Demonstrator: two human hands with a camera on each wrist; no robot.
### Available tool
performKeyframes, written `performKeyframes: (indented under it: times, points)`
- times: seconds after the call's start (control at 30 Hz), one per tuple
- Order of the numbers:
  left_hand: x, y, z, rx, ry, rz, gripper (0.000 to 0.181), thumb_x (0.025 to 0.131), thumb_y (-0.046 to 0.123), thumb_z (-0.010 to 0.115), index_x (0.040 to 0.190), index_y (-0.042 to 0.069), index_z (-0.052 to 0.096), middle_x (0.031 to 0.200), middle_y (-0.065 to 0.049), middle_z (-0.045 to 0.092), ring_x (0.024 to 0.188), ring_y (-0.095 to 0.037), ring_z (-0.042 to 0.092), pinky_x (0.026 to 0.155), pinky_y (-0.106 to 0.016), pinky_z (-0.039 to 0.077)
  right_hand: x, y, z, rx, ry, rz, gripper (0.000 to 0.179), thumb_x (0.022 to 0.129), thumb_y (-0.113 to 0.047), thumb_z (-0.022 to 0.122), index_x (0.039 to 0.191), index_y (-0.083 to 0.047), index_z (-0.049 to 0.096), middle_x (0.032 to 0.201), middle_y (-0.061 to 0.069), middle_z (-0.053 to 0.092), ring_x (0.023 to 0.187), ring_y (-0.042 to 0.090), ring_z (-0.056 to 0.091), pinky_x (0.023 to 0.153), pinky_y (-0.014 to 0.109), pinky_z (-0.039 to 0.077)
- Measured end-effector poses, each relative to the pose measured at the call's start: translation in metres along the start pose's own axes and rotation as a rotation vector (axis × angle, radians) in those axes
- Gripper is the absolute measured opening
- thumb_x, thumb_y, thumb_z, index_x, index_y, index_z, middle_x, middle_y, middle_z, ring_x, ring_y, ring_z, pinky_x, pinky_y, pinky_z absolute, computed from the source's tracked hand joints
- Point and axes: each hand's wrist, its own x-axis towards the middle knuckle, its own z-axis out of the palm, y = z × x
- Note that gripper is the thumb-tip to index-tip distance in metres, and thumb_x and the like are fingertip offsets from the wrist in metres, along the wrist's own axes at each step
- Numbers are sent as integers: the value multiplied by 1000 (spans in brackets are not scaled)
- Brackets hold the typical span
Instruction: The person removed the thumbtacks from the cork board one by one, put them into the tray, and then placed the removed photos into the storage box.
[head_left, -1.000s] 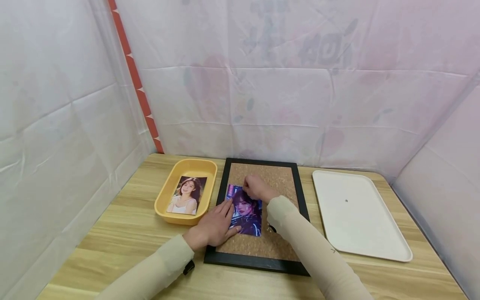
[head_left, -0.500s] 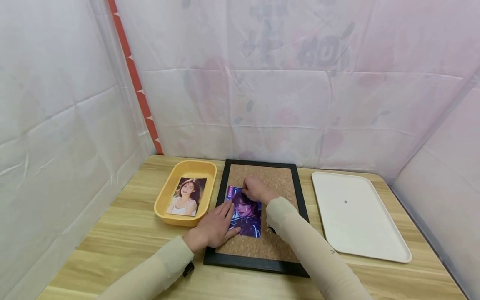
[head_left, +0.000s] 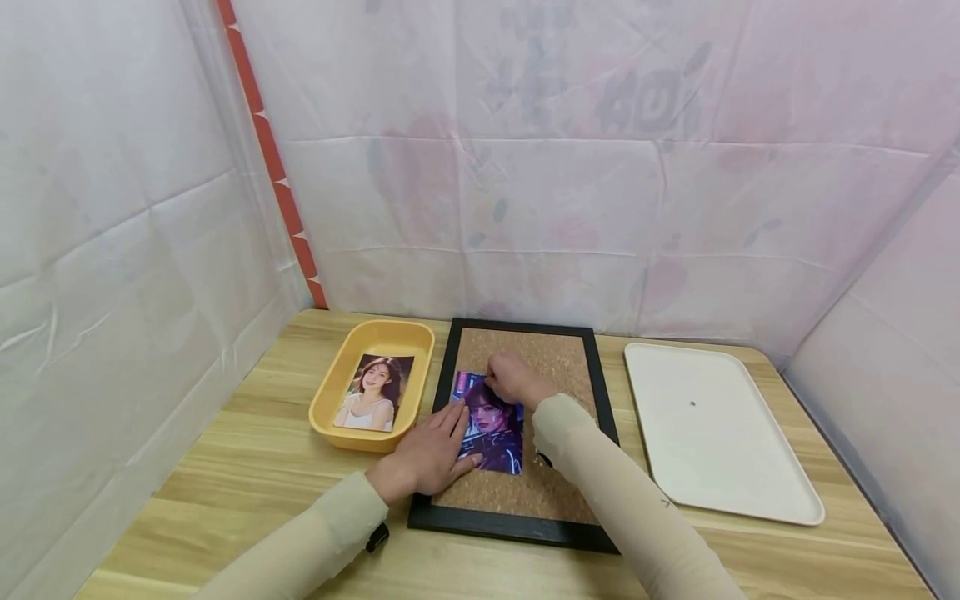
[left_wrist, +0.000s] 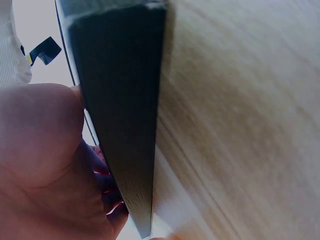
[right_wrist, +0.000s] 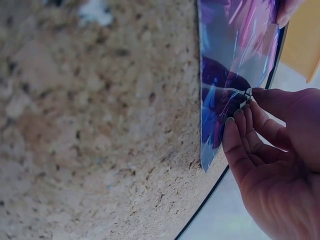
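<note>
A glossy purple-blue picture card [head_left: 493, 429] lies on a black-framed corkboard [head_left: 558, 354]. My left hand [head_left: 429, 450] rests flat across the card's left side with fingers extended. At the card's top edge my right hand [head_left: 513, 377] pinches something small. In the right wrist view, thumb and fingertips hold a tiny shiny pushpin [right_wrist: 248, 93] against the card's surface; its point is hidden. The left wrist view shows the palm of the left hand [left_wrist: 45, 150] beside the black side of the board's frame [left_wrist: 117, 90].
A yellow tub [head_left: 321, 404] stands left of the board, holding a portrait photo [head_left: 371, 392]. To the right lies a shallow white tray [head_left: 723, 442] with a tiny dark object [head_left: 692, 402] on it. Fabric walls surround the wooden table [head_left: 217, 475].
</note>
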Motion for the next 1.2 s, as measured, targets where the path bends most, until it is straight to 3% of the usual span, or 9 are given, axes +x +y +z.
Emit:
performKeyframes:
  times: [0.33,0.73,0.97,1.2]
  points:
    - [-1,1,-2,-8,-5,-11,79,107,56,39,160,-1,26,169,-19,19,156,-33,20,125,-46,24,0,1,1,15,0,-19,18,100,-9,65,85,-6,72,70,1,63,62,15,55,62,29,51]
    - [-4,6,-11,-22,-22,-19,77,107,53,42,159,-2,29,168,-20,21,155,-34,21,124,-46,24,0,3,1,18,2,-22,12,100,-13,68,102,-2,73,95,10,73,82,20,66,84,38,60]
    - [3,-3,4,14,-6,-12,81,106,61,35,161,2,28,170,-16,16,156,-31,18,125,-45,23,-1,3,0,-10,13,-62,12,100,-11,67,92,-4,72,79,5,68,70,17,59,73,34,57]
    - [3,-4,6,21,0,-7,81,106,61,35,161,2,28,170,-17,17,156,-31,20,124,-45,25,0,5,2,-33,13,-84,16,101,-10,64,87,-7,70,72,1,63,65,15,56,70,37,55]
